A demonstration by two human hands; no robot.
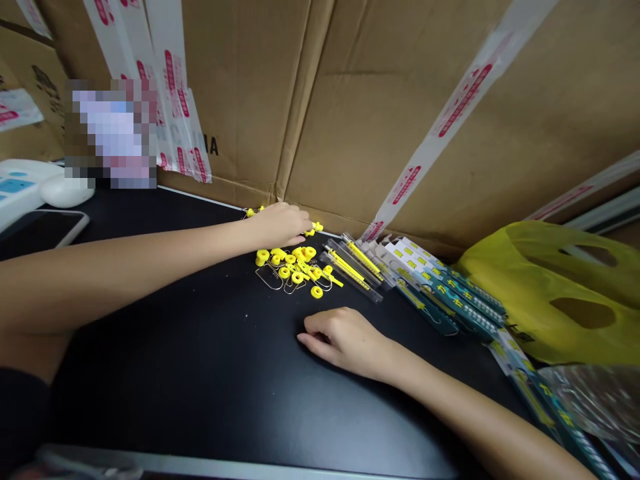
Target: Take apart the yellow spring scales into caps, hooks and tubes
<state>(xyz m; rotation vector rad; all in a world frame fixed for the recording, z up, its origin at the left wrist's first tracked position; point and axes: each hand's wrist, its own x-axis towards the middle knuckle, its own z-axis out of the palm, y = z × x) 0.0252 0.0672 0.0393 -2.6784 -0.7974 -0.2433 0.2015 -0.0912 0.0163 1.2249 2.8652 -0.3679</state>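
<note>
My left hand (pixel 281 225) reaches to the back of the black table (pixel 200 373), over small yellow parts by the cardboard; its fingers are curled down, and what they hold is hidden. In front of it lies a loose pile of yellow rings and wire clips (pixel 295 267). My right hand (pixel 343 339) rests on the table just below the pile, fingers curled in, with nothing visible in them. Clear tubes with yellow sticks (pixel 350 267) lie right of the pile, beside several printed packages (pixel 440 287).
Tall cardboard boxes (pixel 400 100) with printed tape stand behind the table. At the right are a yellow plastic bag (pixel 530 287) and clear plastic packaging (pixel 595 397). A phone (pixel 45 230) and a white device (pixel 25 190) lie at the left.
</note>
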